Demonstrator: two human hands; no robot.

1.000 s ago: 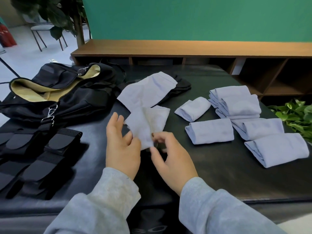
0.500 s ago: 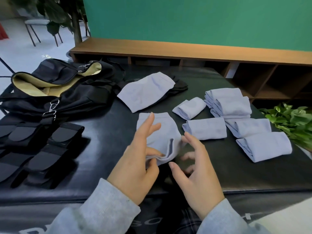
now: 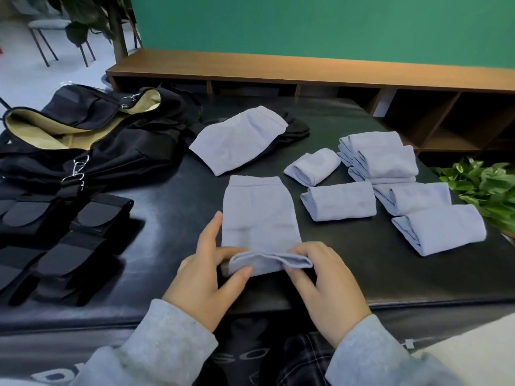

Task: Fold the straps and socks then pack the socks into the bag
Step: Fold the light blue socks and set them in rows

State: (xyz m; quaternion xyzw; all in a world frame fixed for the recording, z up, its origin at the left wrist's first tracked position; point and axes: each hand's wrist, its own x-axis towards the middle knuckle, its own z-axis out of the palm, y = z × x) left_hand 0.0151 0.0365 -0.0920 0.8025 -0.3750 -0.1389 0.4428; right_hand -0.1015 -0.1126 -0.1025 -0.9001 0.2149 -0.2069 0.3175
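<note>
A pale blue sock [image 3: 259, 215] lies flat on the black table [image 3: 167, 218] in front of me, its near end turned up into a fold. My left hand [image 3: 207, 274] pinches the fold's left end and my right hand [image 3: 320, 277] pinches its right end. Another unfolded blue sock [image 3: 237, 140] lies further back, partly on black socks [image 3: 292, 129]. Several folded blue socks [image 3: 384, 188] sit in a group to the right. The black bag [image 3: 83, 140] with tan lining lies open at the left, with folded black straps [image 3: 61, 238] in front of it.
A green leafy plant [image 3: 485, 188] is at the table's right edge. A low wooden shelf unit [image 3: 306, 76] runs behind the table below a green wall. A chair and a potted tree stand at the far left.
The sock now lies spread flat on the table. Both hands have moved to its near end and turned that end up into a fold.
</note>
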